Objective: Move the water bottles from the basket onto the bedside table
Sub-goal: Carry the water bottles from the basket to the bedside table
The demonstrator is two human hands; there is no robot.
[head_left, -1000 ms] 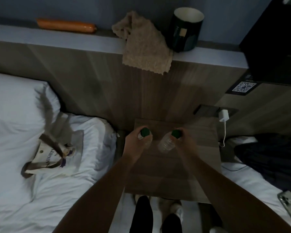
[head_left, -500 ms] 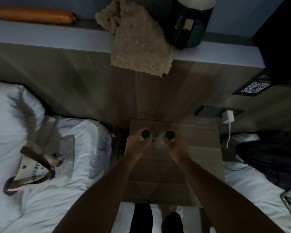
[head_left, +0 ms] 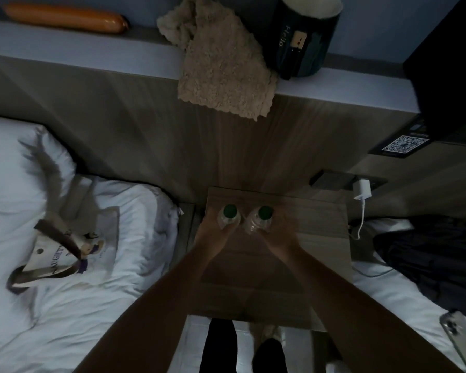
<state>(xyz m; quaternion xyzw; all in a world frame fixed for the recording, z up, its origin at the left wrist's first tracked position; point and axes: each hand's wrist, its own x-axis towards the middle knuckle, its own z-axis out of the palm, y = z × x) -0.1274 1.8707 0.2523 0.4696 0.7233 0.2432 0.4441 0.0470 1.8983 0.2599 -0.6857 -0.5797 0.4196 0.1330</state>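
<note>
Two clear water bottles with green caps stand upright side by side at the back of the wooden bedside table (head_left: 318, 238). My left hand (head_left: 213, 232) grips the left bottle (head_left: 229, 213) around its body. My right hand (head_left: 279, 234) grips the right bottle (head_left: 264, 215) the same way. The bottles' lower parts are hidden behind my fingers. A cloth tote bag (head_left: 65, 254) with brown straps lies on the white bed to the left.
A ledge above the wooden headboard carries an orange cylinder (head_left: 65, 18), a beige towel (head_left: 221, 68) hanging over the edge and a dark mug (head_left: 304, 36). A white charger (head_left: 362, 189) is plugged in at the right. A phone (head_left: 460, 343) lies on the right bed beside dark clothing (head_left: 436, 251).
Both hands have moved the bottles farther back over the table and closer together. The right bottle went from tilted to upright. The view has shifted nearer the headboard.
</note>
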